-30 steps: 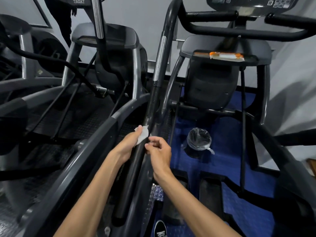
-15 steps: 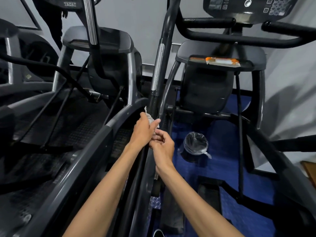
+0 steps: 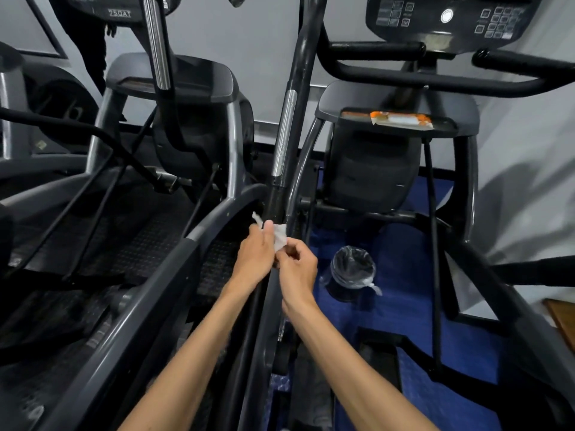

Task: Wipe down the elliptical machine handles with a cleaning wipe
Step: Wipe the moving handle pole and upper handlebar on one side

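A long black handle bar (image 3: 291,126) of the elliptical rises through the middle of the view, with a worn silver section halfway up. A white cleaning wipe (image 3: 279,235) is wrapped around the bar's lower black part. My left hand (image 3: 254,256) grips the wipe from the left side of the bar. My right hand (image 3: 297,266) pinches the wipe's lower edge from the right, just below the left hand's thumb. Fixed black handlebars (image 3: 435,77) and the console (image 3: 448,18) sit at the upper right.
A second elliptical (image 3: 174,88) stands close on the left with its grey side rail (image 3: 149,293). A small bin with a plastic liner (image 3: 353,269) sits on the blue floor. An orange-and-white packet (image 3: 401,119) lies on the machine's tray. A person in dark clothes (image 3: 90,42) stands far left.
Both hands have slid the wipe up the bar from its lower part. The right hand has closed in under the left hand onto the wipe's edge.
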